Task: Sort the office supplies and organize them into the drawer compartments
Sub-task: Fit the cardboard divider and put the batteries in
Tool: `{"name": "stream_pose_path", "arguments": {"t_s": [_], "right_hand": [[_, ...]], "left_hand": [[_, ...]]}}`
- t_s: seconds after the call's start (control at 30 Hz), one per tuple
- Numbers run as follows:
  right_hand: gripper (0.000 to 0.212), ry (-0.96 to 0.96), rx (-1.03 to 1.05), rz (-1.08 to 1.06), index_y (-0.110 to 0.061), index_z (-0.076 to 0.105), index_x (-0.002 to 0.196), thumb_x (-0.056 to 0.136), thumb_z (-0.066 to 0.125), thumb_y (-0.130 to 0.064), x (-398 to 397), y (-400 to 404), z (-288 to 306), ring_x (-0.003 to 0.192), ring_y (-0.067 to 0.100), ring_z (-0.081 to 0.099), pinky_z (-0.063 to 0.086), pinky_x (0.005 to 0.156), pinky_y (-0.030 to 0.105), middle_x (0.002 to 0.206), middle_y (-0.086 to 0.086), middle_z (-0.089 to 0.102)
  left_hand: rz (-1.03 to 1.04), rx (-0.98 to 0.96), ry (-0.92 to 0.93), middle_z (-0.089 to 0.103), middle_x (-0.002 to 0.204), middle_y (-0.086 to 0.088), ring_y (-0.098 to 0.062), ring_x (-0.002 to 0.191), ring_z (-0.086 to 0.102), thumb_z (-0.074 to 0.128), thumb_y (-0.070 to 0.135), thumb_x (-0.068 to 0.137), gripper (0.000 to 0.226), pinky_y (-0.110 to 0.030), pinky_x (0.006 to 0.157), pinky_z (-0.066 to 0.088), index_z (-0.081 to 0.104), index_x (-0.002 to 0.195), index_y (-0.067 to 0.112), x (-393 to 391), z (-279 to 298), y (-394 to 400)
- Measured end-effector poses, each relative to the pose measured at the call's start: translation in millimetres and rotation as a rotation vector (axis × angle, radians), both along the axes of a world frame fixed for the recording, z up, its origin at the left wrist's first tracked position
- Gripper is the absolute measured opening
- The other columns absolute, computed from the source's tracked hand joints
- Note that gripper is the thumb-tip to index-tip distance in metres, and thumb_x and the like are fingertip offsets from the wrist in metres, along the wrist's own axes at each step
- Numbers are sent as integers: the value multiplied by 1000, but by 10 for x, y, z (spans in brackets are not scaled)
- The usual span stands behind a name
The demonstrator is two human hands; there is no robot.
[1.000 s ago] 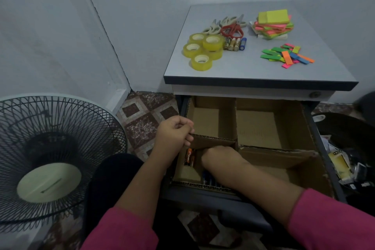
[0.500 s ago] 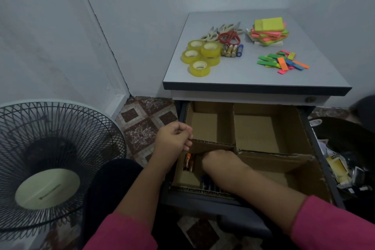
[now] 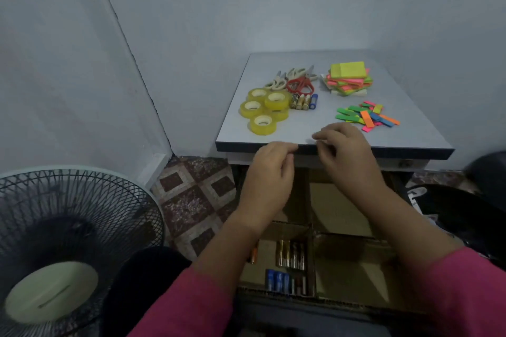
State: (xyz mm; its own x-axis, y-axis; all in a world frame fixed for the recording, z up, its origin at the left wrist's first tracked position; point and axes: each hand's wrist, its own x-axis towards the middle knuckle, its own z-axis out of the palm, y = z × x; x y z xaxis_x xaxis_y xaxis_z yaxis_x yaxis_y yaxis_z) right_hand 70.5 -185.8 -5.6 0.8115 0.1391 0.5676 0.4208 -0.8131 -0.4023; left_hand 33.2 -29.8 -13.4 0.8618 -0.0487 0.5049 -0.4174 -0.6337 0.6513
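Nearest us, the open drawer [image 3: 353, 268] held batteries [image 3: 290, 254] in its near-left cardboard compartment: a gold row and a blue row, too blurred for us to count. Our left hand [image 3: 269, 172] and right hand [image 3: 346, 153] hovered above it at the tabletop [image 3: 301, 128] edge, fingers loosely curled, holding nothing. Farther on lay five yellow tape rolls [image 3: 264, 109], four batteries in a row [image 3: 304, 101], coloured paper strips [image 3: 367, 116], scissors [image 3: 297, 81] and stacked sticky notes [image 3: 347, 78].

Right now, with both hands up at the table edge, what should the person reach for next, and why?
Probably the four batteries on the table. Batteries already lie in the near-left drawer compartment, and both the left hand and right hand look empty.
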Motion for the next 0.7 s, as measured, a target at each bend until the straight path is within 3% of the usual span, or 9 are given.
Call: {"name": "stream_pose_path", "arguments": {"t_s": [0.1, 0.3, 0.5, 0.7], "right_hand": [[33, 165, 23, -65, -10, 59, 126, 93, 54, -12, 311, -17, 118, 106, 22, 54, 44, 90, 32, 124, 10, 54], [41, 282, -136, -137, -9, 52, 131, 91, 51, -18, 788, 24, 247, 104, 32, 56, 41, 78, 35, 114, 18, 58], [71, 309, -436, -154, -19, 32, 144, 82, 66, -23, 953, 76, 237, 100, 32, 60, 48, 76, 37, 117, 16, 54], [61, 304, -441, -142, -18, 39, 137, 83, 65, -23, 914, 93, 278, 99, 32, 60, 47, 76, 36, 115, 15, 54]], "left_hand": [[16, 111, -4, 57, 127, -8, -18, 118, 51, 41, 10, 100, 33, -31, 100, 43, 54, 130, 7, 321, 180, -239], [181, 320, 234, 61, 118, -14, -30, 104, 58, 39, 9, 98, 36, -33, 70, 40, 47, 133, 11, 888, 407, -524], [186, 381, 331, 60, 120, -13, -29, 103, 58, 34, 11, 96, 40, -34, 70, 42, 46, 134, 15, 1143, 490, -559], [186, 392, 372, 61, 117, -12, -28, 102, 58, 39, 11, 95, 30, -33, 68, 39, 54, 121, 11, 1160, 538, -563]]}}
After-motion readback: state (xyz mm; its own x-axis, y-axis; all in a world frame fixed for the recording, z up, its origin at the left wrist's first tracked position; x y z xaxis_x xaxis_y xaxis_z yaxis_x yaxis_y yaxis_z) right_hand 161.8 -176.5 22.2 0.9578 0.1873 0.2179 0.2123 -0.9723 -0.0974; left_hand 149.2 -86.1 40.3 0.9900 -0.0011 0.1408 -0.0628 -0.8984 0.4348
